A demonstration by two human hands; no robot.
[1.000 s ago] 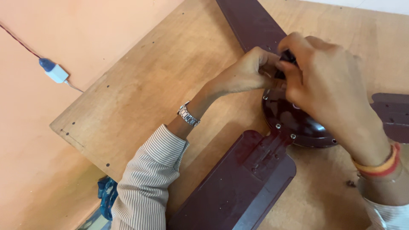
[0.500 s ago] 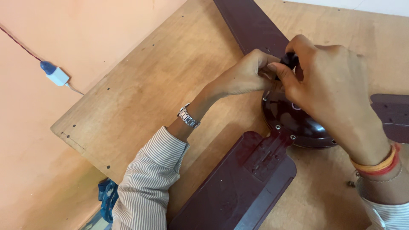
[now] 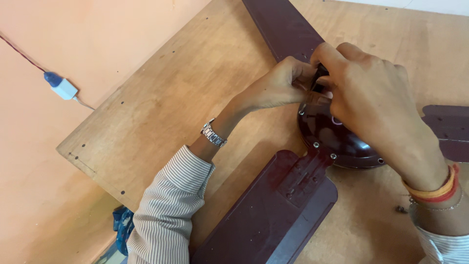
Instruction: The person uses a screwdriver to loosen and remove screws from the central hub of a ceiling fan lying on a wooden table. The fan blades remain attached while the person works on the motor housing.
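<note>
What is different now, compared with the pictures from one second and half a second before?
Almost nothing. The left hand and right hand remain pressed together over the top of the dark maroon ceiling fan motor housing, fingers slightly shifted. The maroon fan blades, plywood board and white plug adapter have not moved.

A plywood board (image 3: 185,93) (bare wood) carries a maroon ceiling fan (image 3: 293,195).

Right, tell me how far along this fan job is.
Done: the near blade sits screwed to the motor hub, and two more blades show. In hand: the left hand and right hand pinch a small dark part at the hub's top; what it is can't be told. Left: one loose screw lies on the board.
</note>
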